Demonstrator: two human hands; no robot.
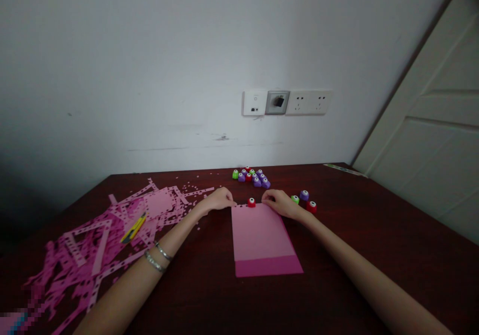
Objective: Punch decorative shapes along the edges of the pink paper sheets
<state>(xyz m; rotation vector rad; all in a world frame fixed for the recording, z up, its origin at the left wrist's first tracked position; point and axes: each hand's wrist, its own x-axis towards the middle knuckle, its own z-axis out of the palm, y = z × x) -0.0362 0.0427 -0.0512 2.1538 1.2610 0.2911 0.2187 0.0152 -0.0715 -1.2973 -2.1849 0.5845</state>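
Observation:
A light pink sheet of paper [262, 233] lies on the table over a darker pink sheet [267, 267], which shows along the near and right edges. My left hand [220, 199] has its fingers closed at the far left corner of the paper. At the far right corner, my right hand [281, 203] pinches the paper edge. Between the two hands, a small red craft punch [251, 203] sits on the far edge, with dark punched holes to its left. Just right of my right hand stand a green punch [295, 199], a purple punch [304, 195] and another red punch [311, 206].
Several coloured punches [257, 181] cluster near the wall. Pink paper scraps [101, 248] cover the table's left side, with a yellow utility knife [133, 228] on top. A thin ruler-like strip [344, 169] lies at the back right corner. Wall sockets [309, 102] are above the table.

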